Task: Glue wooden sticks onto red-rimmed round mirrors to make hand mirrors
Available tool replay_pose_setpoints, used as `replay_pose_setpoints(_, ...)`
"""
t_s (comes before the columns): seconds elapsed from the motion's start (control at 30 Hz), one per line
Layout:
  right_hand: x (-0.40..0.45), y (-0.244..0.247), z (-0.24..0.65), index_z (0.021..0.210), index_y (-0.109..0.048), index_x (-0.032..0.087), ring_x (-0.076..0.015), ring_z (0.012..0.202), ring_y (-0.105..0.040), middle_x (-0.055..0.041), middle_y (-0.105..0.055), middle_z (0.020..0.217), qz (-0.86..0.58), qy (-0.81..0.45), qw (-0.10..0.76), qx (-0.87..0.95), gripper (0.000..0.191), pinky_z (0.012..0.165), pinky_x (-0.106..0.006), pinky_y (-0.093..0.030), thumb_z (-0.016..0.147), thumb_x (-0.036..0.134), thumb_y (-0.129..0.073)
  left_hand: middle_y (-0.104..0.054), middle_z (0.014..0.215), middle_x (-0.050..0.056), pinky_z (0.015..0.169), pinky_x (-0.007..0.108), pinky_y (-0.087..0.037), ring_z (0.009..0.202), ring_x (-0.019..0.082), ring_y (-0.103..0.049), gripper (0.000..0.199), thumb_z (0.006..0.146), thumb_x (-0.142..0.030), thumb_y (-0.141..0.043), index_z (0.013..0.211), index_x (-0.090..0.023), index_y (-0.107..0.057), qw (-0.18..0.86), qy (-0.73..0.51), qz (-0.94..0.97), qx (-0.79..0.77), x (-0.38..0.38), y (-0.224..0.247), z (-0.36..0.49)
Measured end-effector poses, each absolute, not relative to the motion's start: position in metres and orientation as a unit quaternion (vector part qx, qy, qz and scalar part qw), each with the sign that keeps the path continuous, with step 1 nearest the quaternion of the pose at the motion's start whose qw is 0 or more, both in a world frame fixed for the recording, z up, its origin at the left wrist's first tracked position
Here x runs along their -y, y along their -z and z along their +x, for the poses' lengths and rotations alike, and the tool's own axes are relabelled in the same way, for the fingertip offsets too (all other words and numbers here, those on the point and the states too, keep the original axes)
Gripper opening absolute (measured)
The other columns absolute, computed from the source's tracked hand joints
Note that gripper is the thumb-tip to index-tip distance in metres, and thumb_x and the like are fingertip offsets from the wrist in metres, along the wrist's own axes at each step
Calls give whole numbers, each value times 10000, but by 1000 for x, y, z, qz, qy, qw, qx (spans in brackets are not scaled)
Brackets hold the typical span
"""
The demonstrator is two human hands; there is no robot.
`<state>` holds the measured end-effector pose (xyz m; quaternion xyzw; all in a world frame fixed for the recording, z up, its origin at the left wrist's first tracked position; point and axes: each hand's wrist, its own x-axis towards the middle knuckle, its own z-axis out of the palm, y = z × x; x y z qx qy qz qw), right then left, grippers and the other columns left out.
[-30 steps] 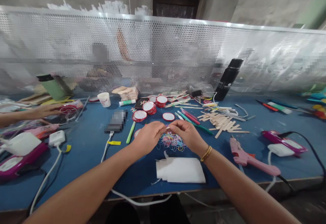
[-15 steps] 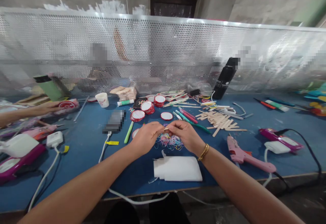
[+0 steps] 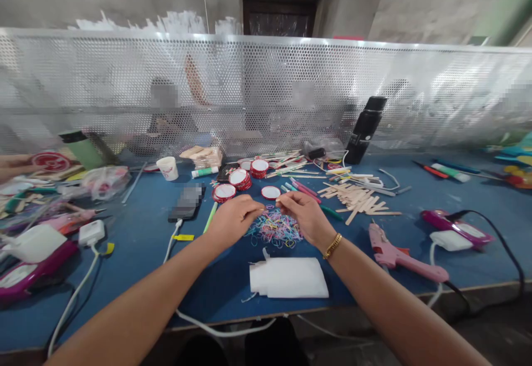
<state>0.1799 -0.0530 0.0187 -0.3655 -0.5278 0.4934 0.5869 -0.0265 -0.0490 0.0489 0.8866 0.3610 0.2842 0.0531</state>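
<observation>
Over a pile of small coloured rubber bands point(image 3: 277, 228) my two hands face each other, their fingertips a short gap apart. My left hand point(image 3: 233, 216) is closed, fingers curled and pressed together; whatever it pinches is too small or hidden. My right hand point(image 3: 305, 214), with a gold bracelet at the wrist, pinches thumb and forefinger together on something I cannot make out. Just beyond the hands lies a round white disc with a red rim point(image 3: 271, 192). Nearer me is a folded white cloth or paper piece point(image 3: 290, 277).
Stacked red-rimmed discs point(image 3: 239, 178), wooden sticks point(image 3: 361, 198) and a black bottle point(image 3: 366, 131) stand farther back. A pink glue gun point(image 3: 401, 258) lies right; a phone point(image 3: 187, 202) with a white cable lies left. At far left another person's hand point(image 3: 16, 162) holds a red disc.
My hands have moved apart from touching fingertips, showing more of the rubber bands. The small pale thing between them is no longer visible. The other person's hand moved left with the red disc.
</observation>
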Motion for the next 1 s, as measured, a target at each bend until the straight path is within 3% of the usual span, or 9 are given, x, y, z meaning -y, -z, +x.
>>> replay_pose_setpoints(0.1, 49, -19, 184, 771, -715, 191, -130, 676, -535, -23, -668, 765, -395, -479, 612, 489, 346, 683, -303, -451, 649, 507, -785, -657, 939, 55, 805, 318, -469, 894, 189, -594, 295, 962, -264, -446, 1115, -215, -693, 8, -301, 863, -406, 40, -46, -35)
replay_pose_setpoints(0.27, 52, -19, 183, 895, -764, 181, -119, 620, -484, -2, -618, 675, -429, -426, 587, 538, 317, 615, -291, -404, 724, 445, -730, -613, 1097, 124, 902, 391, -500, 1001, 209, -585, 506, 847, 2, -358, 1269, -133, -601, -28, -302, 859, -412, 14, -30, -45)
replay_pose_setpoints(0.33, 53, -19, 181, 922, -768, 192, -139, 664, -527, -17, -654, 728, -431, -423, 577, 550, 283, 642, -304, -428, 735, 398, -721, -567, 1246, 166, 960, 411, -489, 1137, 231, -553, 538, 829, 2, -375, 1327, -104, -549, -27, -311, 862, -399, 7, -25, -46)
replay_pose_setpoints(0.43, 54, -17, 178, 924, -756, 202, -178, 773, -603, -48, -705, 864, -422, -431, 574, 554, 256, 710, -334, -475, 730, 367, -726, -524, 1379, 135, 1068, 467, -411, 1279, 248, -476, 472, 867, -76, -442, 1314, -161, -569, -19, -332, 862, -383, 4, -26, -46)
replay_pose_setpoints(0.6, 53, -13, 178, 923, -622, 190, -183, 804, -644, -39, -691, 832, -412, -429, 582, 554, 309, 739, -333, -499, 701, 347, -769, -717, 1077, 63, 968, 435, -467, 1037, 217, -625, 238, 923, -275, -533, 1072, -223, -712, 72, -368, 857, -353, 20, -38, -38)
replay_pose_setpoints(0.9, 58, -17, 178, 941, -564, 190, -155, 766, -651, -16, -691, 805, -378, -482, 525, 590, 367, 729, -302, -480, 708, 373, -781, -688, 812, 46, 638, 251, -495, 679, 124, -595, 221, 902, -307, -583, 1001, -200, -749, 261, -390, 826, -313, 45, -39, -19)
replay_pose_setpoints(1.0, 60, -19, 178, 913, -575, 196, -134, 725, -630, 3, -678, 781, -361, -514, 529, 571, 360, 698, -282, -472, 697, 384, -792, -690, 813, 53, 623, 250, -509, 692, 130, -610, 181, 845, -316, -658, 931, -189, -754, 305, -412, 805, -299, 44, -37, -19)
